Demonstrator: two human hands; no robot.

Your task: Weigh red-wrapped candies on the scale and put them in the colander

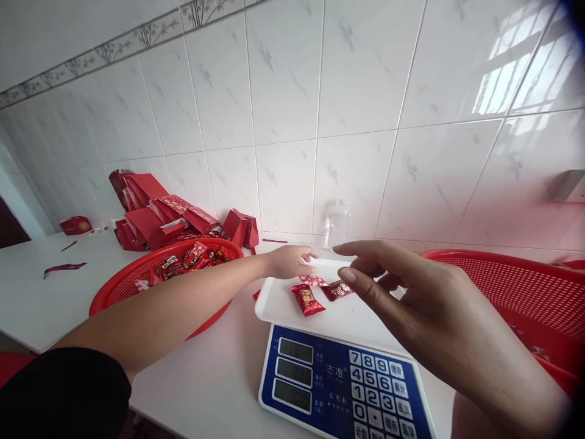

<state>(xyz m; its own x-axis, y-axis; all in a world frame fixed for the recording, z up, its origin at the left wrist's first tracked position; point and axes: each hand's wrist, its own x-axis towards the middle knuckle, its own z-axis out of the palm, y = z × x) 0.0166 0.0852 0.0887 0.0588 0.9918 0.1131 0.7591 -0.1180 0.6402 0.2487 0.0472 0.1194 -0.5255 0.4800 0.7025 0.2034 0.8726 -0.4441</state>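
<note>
My left hand (pixel 292 262) reaches over the white scale tray (pixel 269 305), its fingers parted just above a red packet with white dots (pixel 313 280). I see nothing held in it. Above the tray's right side is my right hand (pixel 402 286), open, with thumb and forefinger apart and no object between them. A shiny red candy packet (pixel 308 300) lies nearer the tray's front edge. Beside it rests a dark red packet (pixel 338 290), close to my right fingertips. Below the tray is the scale's blue panel (pixel 338 390) with displays and number keys.
A red basket (pixel 109 292) of wrapped sweets stands at the left, partly behind my forearm. Folded red boxes (pixel 159 213) are piled behind it. Another red basket (pixel 516 286) is at the right. A clear plastic bottle (pixel 338 224) stands by the tiled wall.
</note>
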